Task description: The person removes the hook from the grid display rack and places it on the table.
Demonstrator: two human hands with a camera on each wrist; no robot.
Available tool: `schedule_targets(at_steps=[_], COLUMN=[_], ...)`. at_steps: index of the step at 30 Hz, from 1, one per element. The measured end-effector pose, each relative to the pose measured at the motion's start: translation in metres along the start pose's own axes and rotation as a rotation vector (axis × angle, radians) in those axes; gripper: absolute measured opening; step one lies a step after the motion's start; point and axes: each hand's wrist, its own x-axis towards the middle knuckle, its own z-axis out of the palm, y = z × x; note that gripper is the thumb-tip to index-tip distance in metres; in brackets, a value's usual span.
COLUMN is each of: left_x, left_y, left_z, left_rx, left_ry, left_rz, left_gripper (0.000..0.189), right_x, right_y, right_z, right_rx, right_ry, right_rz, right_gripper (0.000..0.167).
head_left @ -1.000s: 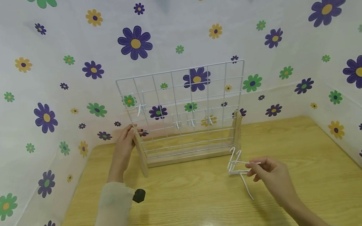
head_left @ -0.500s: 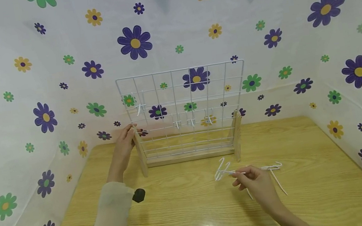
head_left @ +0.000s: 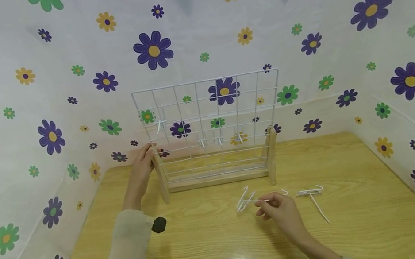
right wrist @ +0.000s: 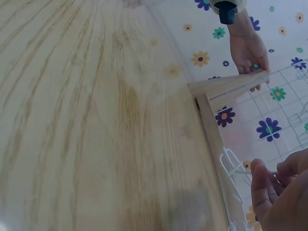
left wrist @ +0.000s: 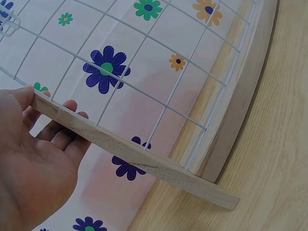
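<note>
A white wire grid panel (head_left: 209,115) stands upright in a wooden base with side posts. My left hand (head_left: 143,162) grips the top of the left wooden post (left wrist: 139,161), thumb on one side and fingers behind. Over the table in front of the rack, my right hand (head_left: 282,214) pinches a white wire hook (head_left: 244,200) between thumb and fingers, its bent prongs pointing left and up. That hook (right wrist: 232,168) also shows beyond the fingertips in the right wrist view. Another white wire hook (head_left: 311,192) lies on the table right of my right hand.
One hook (head_left: 160,124) hangs at the grid's upper left, and three more, including a middle hook (head_left: 219,139), hang in a row lower down. The wooden table (head_left: 207,237) is enclosed by a flower-patterned cloth (head_left: 192,24) at the back and sides.
My right hand has moved left with the pinched hook, away from the other hook, which now lies in view on the table. The left hand stays on the post.
</note>
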Motion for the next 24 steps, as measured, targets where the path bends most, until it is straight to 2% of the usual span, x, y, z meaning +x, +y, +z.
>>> schedule_targets(at_steps=[6, 14, 19, 24], left_x=[0.001, -0.001, -0.001, -0.002], left_y=[-0.004, -0.004, -0.002, 0.001], left_z=[-0.001, 0.000, -0.002, -0.002], left_rx=[-0.012, 0.000, -0.003, -0.010], left_ry=[0.003, 0.002, -0.003, -0.012], left_rz=[-0.026, -0.020, -0.003, 0.001], left_gripper=[0.055, 0.055, 0.054, 0.054], right_x=[0.002, -0.001, -0.002, -0.007], right_y=[0.002, 0.004, 0.006, 0.007], right_z=[0.009, 0.017, 0.017, 0.017], right_rx=[-0.020, -0.040, -0.105, -0.223], right_ry=[0.030, 0.053, 0.042, -0.009], right_rz=[0.038, 0.051, 0.034, 0.010], right_gripper=[0.006, 0.009, 0.010, 0.012])
